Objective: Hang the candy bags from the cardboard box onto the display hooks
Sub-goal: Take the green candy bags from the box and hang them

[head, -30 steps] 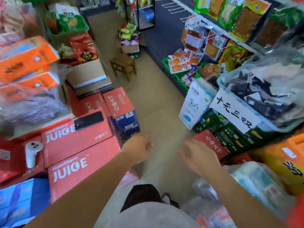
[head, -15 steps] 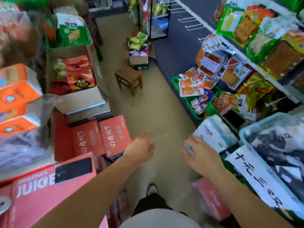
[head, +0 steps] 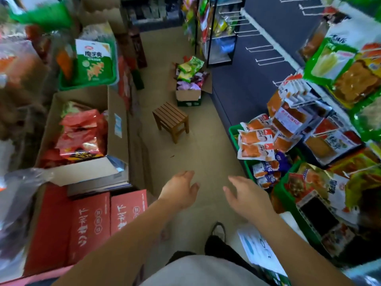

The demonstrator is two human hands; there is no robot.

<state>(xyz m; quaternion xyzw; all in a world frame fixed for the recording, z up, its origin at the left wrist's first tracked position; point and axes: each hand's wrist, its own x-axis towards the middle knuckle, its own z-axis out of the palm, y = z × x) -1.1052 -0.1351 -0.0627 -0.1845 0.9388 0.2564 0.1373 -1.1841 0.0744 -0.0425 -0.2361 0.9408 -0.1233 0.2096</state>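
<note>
A cardboard box (head: 188, 95) stands on the aisle floor far ahead, heaped with colourful candy bags (head: 189, 73) in green, yellow and purple. White display hooks (head: 261, 47) jut from the dark wall panel on the right, most of them bare. My left hand (head: 179, 189) and my right hand (head: 245, 195) are stretched out in front of me above the floor. Both hold nothing and their fingers are spread. The box is well beyond both hands.
A small wooden stool (head: 171, 119) stands in the aisle before the box. An open carton of red snack bags (head: 82, 131) and red cases (head: 107, 219) line the left. Green crates (head: 234, 131) and hanging snack packs (head: 296, 118) crowd the right.
The view has travelled forward along the aisle and tilted up. The stool and the candy box are nearer. Both hands stay out in front, holding nothing.
</note>
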